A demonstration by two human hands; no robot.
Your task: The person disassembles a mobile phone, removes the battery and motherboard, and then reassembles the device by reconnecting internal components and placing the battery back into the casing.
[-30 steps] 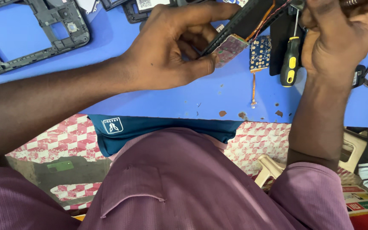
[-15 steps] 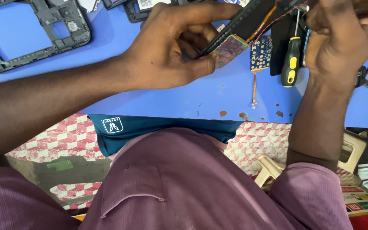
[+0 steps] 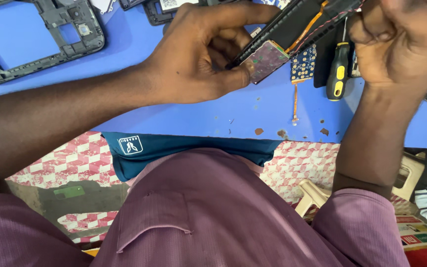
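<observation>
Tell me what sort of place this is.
Probably a phone repair bench: a stripped black plastic phone frame on the blue worktop, a yellow-and-black screwdriver, and a small blue gold-dotted circuit board.

Blue worktop point(image 3: 124, 59): smooth, matt laminate, chipped brown along its near edge. Upon it, a phone frame point(image 3: 35, 44): dark matt moulded plastic. Screwdriver point(image 3: 338, 74): glossy black-and-yellow plastic handle, thin metal shaft. Flex board point(image 3: 302, 64): blue with gold metal contacts. Held above the worktop, a black plastic housing point(image 3: 292, 24) with a dull pinkish foil-backed plate point(image 3: 265, 60).
</observation>
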